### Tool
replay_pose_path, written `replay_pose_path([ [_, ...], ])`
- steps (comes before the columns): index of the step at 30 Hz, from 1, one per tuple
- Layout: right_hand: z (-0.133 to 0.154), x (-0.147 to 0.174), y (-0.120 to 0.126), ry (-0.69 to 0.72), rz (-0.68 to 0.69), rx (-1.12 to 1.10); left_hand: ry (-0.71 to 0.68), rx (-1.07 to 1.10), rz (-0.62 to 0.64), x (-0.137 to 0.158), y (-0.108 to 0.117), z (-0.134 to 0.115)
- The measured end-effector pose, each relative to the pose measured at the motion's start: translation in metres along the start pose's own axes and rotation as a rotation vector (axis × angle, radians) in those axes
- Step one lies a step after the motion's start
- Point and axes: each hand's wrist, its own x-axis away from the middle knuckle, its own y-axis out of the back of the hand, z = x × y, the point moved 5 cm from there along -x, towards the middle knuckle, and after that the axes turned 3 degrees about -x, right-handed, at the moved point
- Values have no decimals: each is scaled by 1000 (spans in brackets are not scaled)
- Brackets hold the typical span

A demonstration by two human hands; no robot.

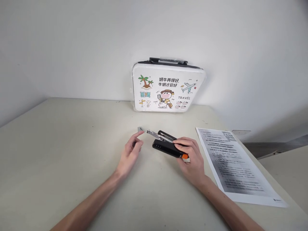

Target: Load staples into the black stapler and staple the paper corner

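Observation:
My right hand [191, 158] grips the rear end of a black stapler [166, 147] with an orange piece at its back. The stapler is swung open, and its metal magazine [155, 134] sticks out toward the left. My left hand [131, 149] is just left of the stapler's front end, apart from it. Its index finger is stretched out while the other fingers curl in, and I see nothing held in it. A small grey piece [140, 129], perhaps a strip of staples, shows right behind the index fingertip; whether the finger touches it I cannot tell.
A white case [154, 72] with cartoon prints and a black handle leans against the wall at the back of the pale table [60, 154]. A printed sheet of paper [240, 163] lies to the right, beside my right forearm, near the table's right edge.

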Motion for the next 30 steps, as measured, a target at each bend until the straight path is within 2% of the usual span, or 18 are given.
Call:
replay_pose_path([
  [3,-2,1,-1,-9,4,-14,-62,-98,68,8,-9,-8],
  [7,-5,3,-2,-39,5,-24,-104,-96,266,15,-27,-8],
  [9,-8,4,-2,-82,0,-19,-94,-82,314,15,-30,-4],
  [15,-23,10,-7,-363,50,-18,29,4,135,9,-17,1],
  [18,-34,12,-15,-559,78,-45,87,108,189,9,-19,5],
  [21,-46,9,-28,-695,86,-42,139,308,213,6,-18,11],
  [24,-59,-1,-51,-752,59,-24,137,428,96,-4,-4,16],
  [27,-70,-17,-83,-790,28,-23,124,392,-70,-13,16,20],
  [30,-77,-33,-120,-815,32,-53,108,341,-176,-19,30,23],
])
